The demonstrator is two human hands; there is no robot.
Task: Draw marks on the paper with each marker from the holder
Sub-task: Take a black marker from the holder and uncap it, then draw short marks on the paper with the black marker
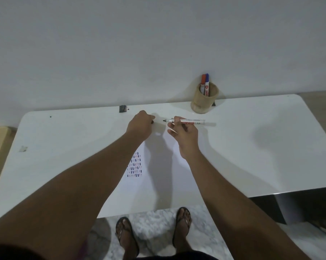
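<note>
— What's in your right grip?

— My right hand (182, 131) is clamped on a marker (184, 121), thumb and fingers pinching the white barrel near its front. It lies level above the desk (252, 147), its uncapped dark tip pointing left toward my other hand; the barrel's tail sticks out to the right of the grip.

— And the left?

— My left hand (140, 123) is curled into a closed fist, just left of the marker's tip, a small gap between them. Something small and dark shows at the fingertips, likely the cap (152, 122), but it is too small to be sure.

— Where is the paper?

— The paper (158, 175) lies flat on the desk below both grips, toward my body, between my forearms. Rows of short red and blue marks (135, 167) sit on its left part, under my left forearm's edge.

— The holder?

— The holder (204, 99), a tan round cup, stands beyond and to the right of my right grip, at the desk's far edge by the wall. A red marker (203, 81) and a blue marker (206, 82) stand upright in it, side by side.

— Anything else nearby?

— A small dark block (122, 109) rests on the far edge, beyond and left of my left grip.
</note>
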